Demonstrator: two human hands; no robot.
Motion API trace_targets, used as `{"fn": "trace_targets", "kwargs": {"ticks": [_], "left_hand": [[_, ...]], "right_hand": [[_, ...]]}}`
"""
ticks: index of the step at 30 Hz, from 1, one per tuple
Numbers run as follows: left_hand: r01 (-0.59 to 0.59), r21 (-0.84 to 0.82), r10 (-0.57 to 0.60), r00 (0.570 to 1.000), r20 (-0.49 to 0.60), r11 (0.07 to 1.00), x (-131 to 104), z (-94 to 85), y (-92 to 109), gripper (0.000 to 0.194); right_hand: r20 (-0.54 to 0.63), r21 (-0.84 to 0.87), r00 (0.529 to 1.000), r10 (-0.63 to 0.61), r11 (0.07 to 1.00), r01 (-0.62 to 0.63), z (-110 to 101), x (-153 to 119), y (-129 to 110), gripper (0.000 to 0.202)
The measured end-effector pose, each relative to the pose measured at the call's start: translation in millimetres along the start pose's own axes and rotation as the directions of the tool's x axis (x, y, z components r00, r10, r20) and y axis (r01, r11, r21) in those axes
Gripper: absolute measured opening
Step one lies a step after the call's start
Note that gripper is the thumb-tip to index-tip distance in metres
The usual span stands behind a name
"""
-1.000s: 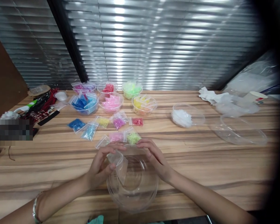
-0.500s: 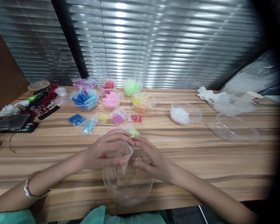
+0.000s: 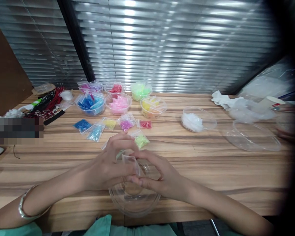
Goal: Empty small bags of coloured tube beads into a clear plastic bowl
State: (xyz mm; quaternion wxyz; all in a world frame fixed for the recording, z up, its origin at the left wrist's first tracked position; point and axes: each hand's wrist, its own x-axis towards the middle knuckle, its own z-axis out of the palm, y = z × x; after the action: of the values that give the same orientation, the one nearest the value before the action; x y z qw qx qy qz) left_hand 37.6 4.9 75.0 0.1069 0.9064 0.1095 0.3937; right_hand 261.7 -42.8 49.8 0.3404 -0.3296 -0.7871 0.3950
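Note:
Over a clear round plastic bowl (image 3: 135, 209), my left hand (image 3: 110, 164) curls its fingers and thumb round a small clear plastic bag (image 3: 130, 160). My right hand (image 3: 166, 177) meets it from the other side, its fingertips and thumb at the bag's right edge. The thumbs come together at the bag's lower end. Whatever the bag contains cannot be made out. Just beyond the hands lies a zip bag of green bits (image 3: 141, 141). Behind it are small bags of dark blue (image 3: 82, 126), light blue (image 3: 95, 132), yellow (image 3: 109, 123), purple (image 3: 126, 124) and red (image 3: 145, 124) bits.
Bowls of coloured bags, such as a blue bowl (image 3: 90, 106) and a pink bowl (image 3: 118, 105), line the back. A bowl of white material (image 3: 192, 122) and an overlapping clear container (image 3: 253, 139) stand right. Red cords (image 3: 54, 103) lie left; blinds (image 3: 162, 46) rise behind.
My left hand has lowered slightly with the bag, and the thumbs have come together. The right fingers have moved in closer at the bag. The view has shifted a little.

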Motion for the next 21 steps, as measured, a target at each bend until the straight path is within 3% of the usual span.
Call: {"fn": "trace_targets", "kwargs": {"ticks": [2, 5, 11, 16, 21], "left_hand": [[0.01, 0.01, -0.011, 0.998, 0.054, 1.0, -7, -1.6, 3, 0.009], [0.05, 0.026, -0.054, 0.974, 0.222, 0.998, -13, -4.3, 9, 0.016], [-0.035, 0.113, -0.008, 0.935, 0.355, 0.993, -1, -11.9, 20, 0.014], [0.12, 0.055, -0.129, 0.806, 0.578, 0.991, 7, -18.6, 26, 0.017], [0.292, -0.001, -0.236, 0.778, 0.582, 0.957, -2, -13.8, 29, 0.028]], "right_hand": [[0.032, 0.01, 0.999, 0.006, 1.0, -0.006, -1, -2, 1, 0.066], [0.093, -0.012, 0.996, -0.002, 1.0, 0.003, -1, -4, -1, 0.079], [0.042, 0.004, 0.996, -0.076, 0.997, 0.076, 4, -2, -10, 0.063], [0.041, -0.115, 0.986, -0.164, 0.979, 0.167, 6, 7, -15, 0.057], [0.255, -0.112, 0.967, -0.015, 0.993, 0.046, 0, 23, -34, 0.053]]}}
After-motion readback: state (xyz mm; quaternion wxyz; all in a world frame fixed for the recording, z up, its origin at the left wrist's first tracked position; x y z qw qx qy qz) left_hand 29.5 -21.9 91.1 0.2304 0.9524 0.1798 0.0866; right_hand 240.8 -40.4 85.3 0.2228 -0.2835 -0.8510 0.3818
